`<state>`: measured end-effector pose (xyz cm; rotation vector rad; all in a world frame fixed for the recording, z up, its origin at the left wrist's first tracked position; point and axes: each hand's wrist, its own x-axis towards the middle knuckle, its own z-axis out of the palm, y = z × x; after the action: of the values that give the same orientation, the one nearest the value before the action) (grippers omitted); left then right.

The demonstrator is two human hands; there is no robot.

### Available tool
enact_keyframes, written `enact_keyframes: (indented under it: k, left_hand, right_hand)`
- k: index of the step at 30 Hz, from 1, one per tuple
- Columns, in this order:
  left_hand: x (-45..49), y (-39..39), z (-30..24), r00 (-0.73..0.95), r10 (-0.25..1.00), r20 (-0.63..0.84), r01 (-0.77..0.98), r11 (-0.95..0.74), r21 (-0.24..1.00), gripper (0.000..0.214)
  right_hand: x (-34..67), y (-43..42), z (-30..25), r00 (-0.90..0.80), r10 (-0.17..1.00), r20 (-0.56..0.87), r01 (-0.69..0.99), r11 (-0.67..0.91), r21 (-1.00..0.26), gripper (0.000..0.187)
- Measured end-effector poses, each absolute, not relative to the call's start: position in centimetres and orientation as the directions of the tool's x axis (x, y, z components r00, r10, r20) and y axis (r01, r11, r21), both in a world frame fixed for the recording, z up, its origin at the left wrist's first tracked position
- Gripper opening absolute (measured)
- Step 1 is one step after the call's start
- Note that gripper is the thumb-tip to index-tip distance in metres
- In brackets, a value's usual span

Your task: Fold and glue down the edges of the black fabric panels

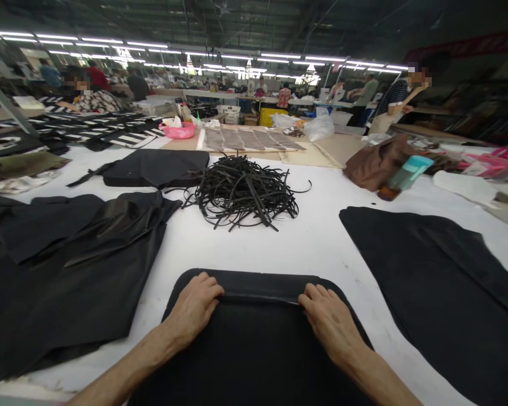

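A black fabric panel [258, 338] with rounded corners lies on the white table [313, 242] right in front of me. Its far edge is folded over into a narrow hem [260, 289]. My left hand [193, 312] grips that folded edge at its left end, fingers curled over it. My right hand [328, 318] does the same at the right end, fingers bent and pressing the fold down.
A heap of black strips [245, 192] sits mid-table. Black fabric pieces lie at left [68, 265], right [440, 282] and further back [156, 167]. A brown bag [375, 160] and teal bottle [406, 175] stand at right. Other people work at tables behind.
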<state>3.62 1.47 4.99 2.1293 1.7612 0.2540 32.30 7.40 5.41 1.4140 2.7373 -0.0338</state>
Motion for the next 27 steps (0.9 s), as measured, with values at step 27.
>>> enact_keyframes:
  k: [27]
  left_hand:
    - [3.6, 1.2, 2.1, 0.292, 0.946, 0.144, 0.878, -0.325, 0.351, 0.021]
  right_hand:
    - [22.8, 6.4, 2.0, -0.742, 0.651, 0.161, 0.61, 0.755, -0.241, 0.012]
